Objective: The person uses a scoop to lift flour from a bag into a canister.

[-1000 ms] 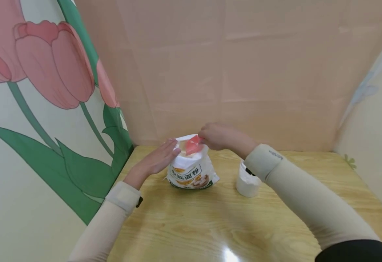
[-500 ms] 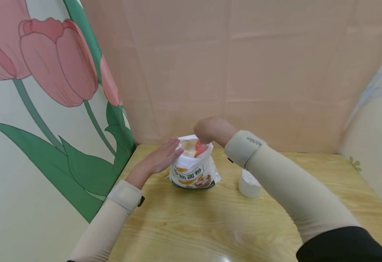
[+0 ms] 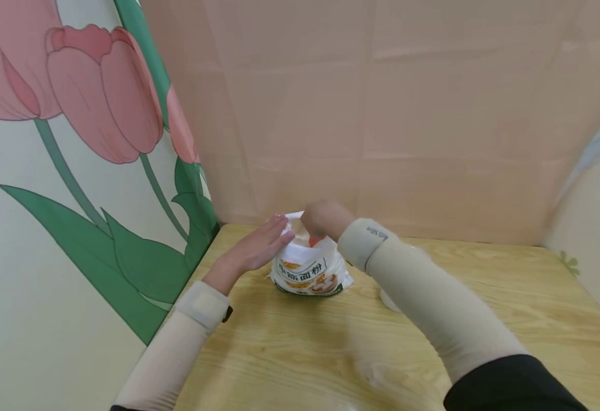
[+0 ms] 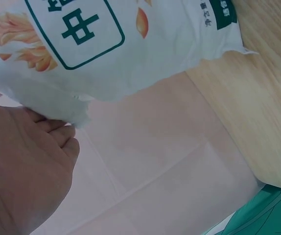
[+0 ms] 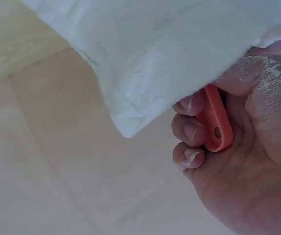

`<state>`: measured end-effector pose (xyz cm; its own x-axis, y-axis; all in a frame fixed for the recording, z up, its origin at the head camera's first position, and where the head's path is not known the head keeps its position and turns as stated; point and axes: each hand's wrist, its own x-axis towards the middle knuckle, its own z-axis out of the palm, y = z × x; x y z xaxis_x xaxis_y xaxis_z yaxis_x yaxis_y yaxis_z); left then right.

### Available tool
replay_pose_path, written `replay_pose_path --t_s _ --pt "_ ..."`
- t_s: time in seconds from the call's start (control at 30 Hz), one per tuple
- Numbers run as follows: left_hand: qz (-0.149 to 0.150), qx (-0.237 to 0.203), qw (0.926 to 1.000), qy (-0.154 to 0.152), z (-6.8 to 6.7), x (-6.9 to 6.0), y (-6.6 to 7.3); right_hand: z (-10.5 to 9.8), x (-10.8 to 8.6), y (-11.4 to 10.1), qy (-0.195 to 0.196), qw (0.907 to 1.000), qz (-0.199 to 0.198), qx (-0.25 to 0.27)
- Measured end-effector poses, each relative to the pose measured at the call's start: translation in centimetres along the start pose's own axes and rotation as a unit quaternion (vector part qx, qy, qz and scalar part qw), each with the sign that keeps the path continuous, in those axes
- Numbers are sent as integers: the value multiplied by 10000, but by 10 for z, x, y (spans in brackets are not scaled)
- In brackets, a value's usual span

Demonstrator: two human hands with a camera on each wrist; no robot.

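Observation:
A white flour bag [image 3: 307,271] with green and orange print stands upright, mouth facing up, on the wooden table. At its left rim my left hand [image 3: 253,248] holds the edge, thumb by the opening; in the left wrist view the fingers [image 4: 64,137] bend against the bag's edge. My right hand [image 3: 327,219] is over the right side of the mouth, gripping a red scoop [image 5: 216,122] by its handle. Only a bit of the scoop shows in the head view; its bowl is hidden inside the bag. White powder dusts the right thumb area. Pale flour [image 3: 296,228] shows within the opening.
A white round container [image 3: 389,301] sits right of the bag, mostly covered by my right forearm. Behind the table [image 3: 289,348] rises a pinkish covered wall [image 3: 407,114]. A tulip-painted wall [image 3: 125,200] borders the left side.
My right hand has moved left and lower over the bag, taking the scoop deeper into the opening. The forearm now covers most of the white container. My left hand stays at the rim.

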<state>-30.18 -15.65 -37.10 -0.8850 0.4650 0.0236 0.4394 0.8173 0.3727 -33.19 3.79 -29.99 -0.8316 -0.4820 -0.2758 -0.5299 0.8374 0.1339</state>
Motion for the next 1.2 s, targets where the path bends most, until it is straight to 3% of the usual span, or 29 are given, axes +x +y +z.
replay_pose_path --t_s 0.33,0.5,0.77,0.97,1.2 --pt "0 -63 10000 -25 2 1 2 16 14 6 -246 9994 -192 -171" --pt "-24 -86 10000 -9 2 -1 0 21 18 12 -290 9983 -434 267" --pt "30 -83 9999 60 4 0 -2 36 25 22 204 9916 -880 931" --pt "20 -172 9998 -40 6 -2 -2 50 24 25 708 9785 -1112 1588" --pt "-22 -131 9999 30 4 -1 -2 55 15 33 1356 9634 -1414 1831"
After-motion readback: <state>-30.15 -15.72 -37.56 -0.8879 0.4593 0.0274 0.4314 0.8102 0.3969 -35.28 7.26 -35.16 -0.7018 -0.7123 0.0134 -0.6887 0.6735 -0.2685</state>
